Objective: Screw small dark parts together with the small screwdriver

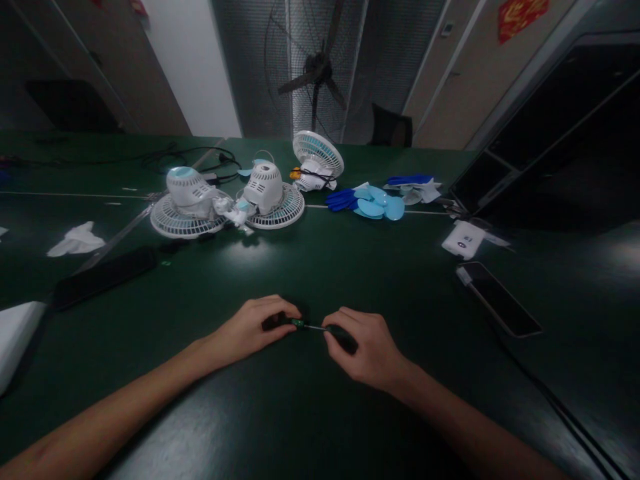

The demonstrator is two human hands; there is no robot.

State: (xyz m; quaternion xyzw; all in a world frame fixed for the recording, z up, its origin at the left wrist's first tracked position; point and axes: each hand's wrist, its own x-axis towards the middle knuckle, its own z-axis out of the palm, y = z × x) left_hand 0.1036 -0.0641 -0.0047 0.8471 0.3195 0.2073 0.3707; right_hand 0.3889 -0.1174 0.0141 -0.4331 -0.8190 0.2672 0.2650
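Observation:
A small screwdriver (315,327) spans the gap between my two hands, just above or on the green table. My left hand (265,323) pinches its green end between thumb and fingers. At the other end of the thin metal shaft, my right hand (367,347) is closed, with thumb and forefinger meeting around it. Whatever lies inside the right palm is dark and hard to make out. Beyond the hands, two white fans (186,193) (265,190) rest face down on their grilles, and a third fan (317,160) leans with its grille tilted up.
Light-blue fan blades (377,203) lie beside blue gloves (341,199). To the right are a white box-like device (463,240) and a phone (500,299). A dark flat object (105,278), white cloth or paper (77,240) and a white box edge (17,333) are left.

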